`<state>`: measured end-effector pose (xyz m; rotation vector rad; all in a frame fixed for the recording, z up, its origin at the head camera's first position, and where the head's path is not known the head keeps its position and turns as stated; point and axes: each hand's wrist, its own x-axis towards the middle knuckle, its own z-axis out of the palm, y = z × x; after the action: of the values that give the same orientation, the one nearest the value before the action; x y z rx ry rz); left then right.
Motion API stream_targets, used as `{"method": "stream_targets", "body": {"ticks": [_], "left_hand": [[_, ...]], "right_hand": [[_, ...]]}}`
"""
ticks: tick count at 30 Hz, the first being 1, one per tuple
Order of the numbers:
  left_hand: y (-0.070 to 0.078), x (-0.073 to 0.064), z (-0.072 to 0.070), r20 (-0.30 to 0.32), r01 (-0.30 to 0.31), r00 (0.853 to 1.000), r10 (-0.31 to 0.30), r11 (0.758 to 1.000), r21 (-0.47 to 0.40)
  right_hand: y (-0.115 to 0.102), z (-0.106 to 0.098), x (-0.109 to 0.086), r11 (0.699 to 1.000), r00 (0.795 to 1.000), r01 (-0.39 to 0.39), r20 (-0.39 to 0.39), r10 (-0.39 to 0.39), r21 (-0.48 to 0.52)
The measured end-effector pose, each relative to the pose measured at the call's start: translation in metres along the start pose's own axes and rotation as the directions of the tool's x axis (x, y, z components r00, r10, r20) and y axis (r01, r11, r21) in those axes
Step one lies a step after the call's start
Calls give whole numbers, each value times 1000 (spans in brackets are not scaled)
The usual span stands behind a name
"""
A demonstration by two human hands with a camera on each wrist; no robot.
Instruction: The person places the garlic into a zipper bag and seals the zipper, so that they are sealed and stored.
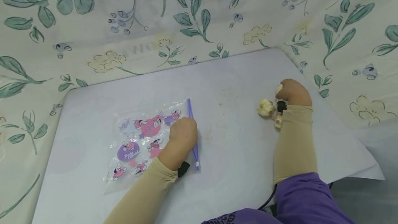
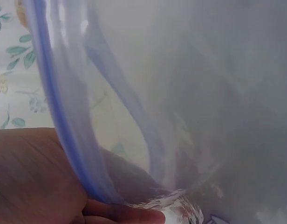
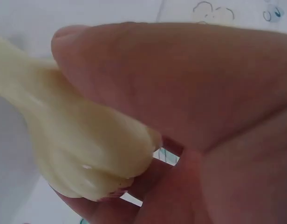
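A clear zip bag (image 1: 128, 152) with pink and purple cartoon prints lies on the left half of the table. My left hand (image 1: 184, 132) grips it near its purple zip edge. In the left wrist view the bag's mouth (image 2: 118, 88) gapes, and the fingers pinch the plastic beside the purple strip. Over at the right, my right hand (image 1: 294, 92) holds a garlic bulb (image 3: 83, 135), thumb on one side and fingers beneath. A second garlic bulb (image 1: 265, 108) rests just left of that wrist. Another bulb (image 1: 278, 122) is partly hidden by the sleeve.
Both hands work over a white table (image 1: 230, 168). A white slider (image 1: 197, 164) sits at the near end of the bag's zip. Small brownish specks mark the tabletop's middle. Leaf-patterned cloth (image 1: 192, 16) rises behind the table and along its sides.
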<state>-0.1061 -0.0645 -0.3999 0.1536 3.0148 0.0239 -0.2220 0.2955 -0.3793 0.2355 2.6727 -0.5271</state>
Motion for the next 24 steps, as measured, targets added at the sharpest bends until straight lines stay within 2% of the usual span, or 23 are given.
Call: {"method": "stream_targets", "body": {"ticks": [3,10,17,20,24], "left_hand": [[-1,0,1,0,-1,1000,1,1000,4],[0,0,1,4,-1,1000,1,1000,0],[-5,0,1,33,14,999,-13,1000,-24],[-9,-1,-5,66,28,997,-25,999,-47],[-15,-5,-21,79,40,996,-34,996,-77]], "right_hand": [[-2,2,1,1000,1000,16,-9,-16,-13],[-4,7,0,999,1000,-18,-6,18,36],[-6,7,2,998,999,20,-27,-19,56],[-9,5,2,996,997,42,-71,-37,76],[-18,-3,1,990,986,106,-135,-93,89]]}}
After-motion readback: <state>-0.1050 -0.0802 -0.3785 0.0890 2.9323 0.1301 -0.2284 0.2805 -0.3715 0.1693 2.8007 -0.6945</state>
